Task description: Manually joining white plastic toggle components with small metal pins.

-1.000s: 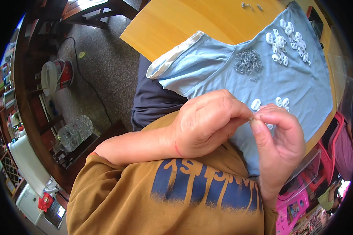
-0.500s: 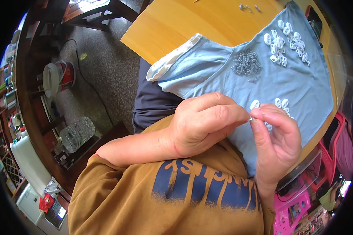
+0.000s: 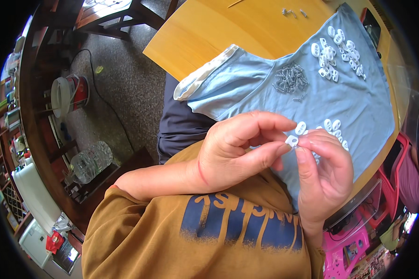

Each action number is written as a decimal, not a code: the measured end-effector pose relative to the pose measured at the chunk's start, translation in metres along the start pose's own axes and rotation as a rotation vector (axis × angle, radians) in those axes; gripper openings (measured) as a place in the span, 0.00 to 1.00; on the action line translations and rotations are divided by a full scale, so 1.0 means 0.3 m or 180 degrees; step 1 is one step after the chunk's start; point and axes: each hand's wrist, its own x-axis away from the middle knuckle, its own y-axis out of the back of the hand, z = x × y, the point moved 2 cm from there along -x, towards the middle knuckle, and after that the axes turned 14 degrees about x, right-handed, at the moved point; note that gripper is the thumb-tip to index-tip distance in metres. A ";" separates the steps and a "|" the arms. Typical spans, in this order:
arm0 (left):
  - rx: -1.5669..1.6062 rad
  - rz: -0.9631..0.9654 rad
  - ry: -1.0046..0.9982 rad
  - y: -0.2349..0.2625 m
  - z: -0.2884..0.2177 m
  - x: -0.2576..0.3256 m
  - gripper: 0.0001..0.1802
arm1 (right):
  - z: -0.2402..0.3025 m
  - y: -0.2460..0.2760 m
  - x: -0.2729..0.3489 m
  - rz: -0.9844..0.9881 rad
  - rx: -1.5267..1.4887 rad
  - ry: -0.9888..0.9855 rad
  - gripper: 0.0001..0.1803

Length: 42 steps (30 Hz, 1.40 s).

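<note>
My left hand (image 3: pixel 246 151) has its index finger lifted away from its thumb. The thumb tip is at the edge of a small white plastic cord lock part (image 3: pixel 292 140). Thumb and forefinger of my right hand (image 3: pixel 325 165) pinch together at that part, with a bit of small metal spring (image 3: pixel 295 147) showing there; how the two fit together is partly hidden by the fingertips. Just beyond the fingers lies another white oval piece (image 3: pixel 301 128) with two holes. More white pieces (image 3: pixel 336 126) rest on the cloth beside my right hand.
A light blue garment (image 3: pixel 246 88) covers part of the yellow wooden table (image 3: pixel 195 37). On it sit a heap of springs (image 3: pixel 291 78) and groups of white pieces (image 3: pixel 327 60). Small metal parts (image 3: pixel 291 12) and a dark phone-like object (image 3: pixel 371 28) are farther back.
My left forefinger and thumb have moved apart from their pinch, uncovering the white part between my hands. The right hand keeps its pinch, shifting slightly left and down.
</note>
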 end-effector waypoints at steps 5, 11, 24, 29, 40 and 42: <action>-0.0350 0.0074 -0.0127 -0.004 -0.005 0.001 0.12 | 0.006 -0.003 0.007 0.0006 -0.0156 -0.0252 0.12; -0.0767 0.0148 -0.0341 0.007 0.006 0.003 0.10 | -0.006 -0.017 0.030 -0.0008 -0.0066 -0.0447 0.10; 0.0255 -0.0420 0.0435 0.034 0.035 -0.008 0.08 | -0.058 0.115 0.012 0.0092 0.2064 -0.0104 0.11; 0.0323 -0.0374 0.0439 0.037 0.046 -0.004 0.08 | -0.064 0.045 -0.011 0.0544 0.2565 0.0196 0.16; 0.0663 -0.0338 0.0430 0.028 0.013 -0.009 0.10 | -0.044 0.027 0.002 0.0394 0.1468 -0.0419 0.10; 0.0755 -0.0313 0.0442 0.012 -0.008 -0.017 0.11 | -0.037 0.039 0.025 0.0315 0.0465 -0.1231 0.07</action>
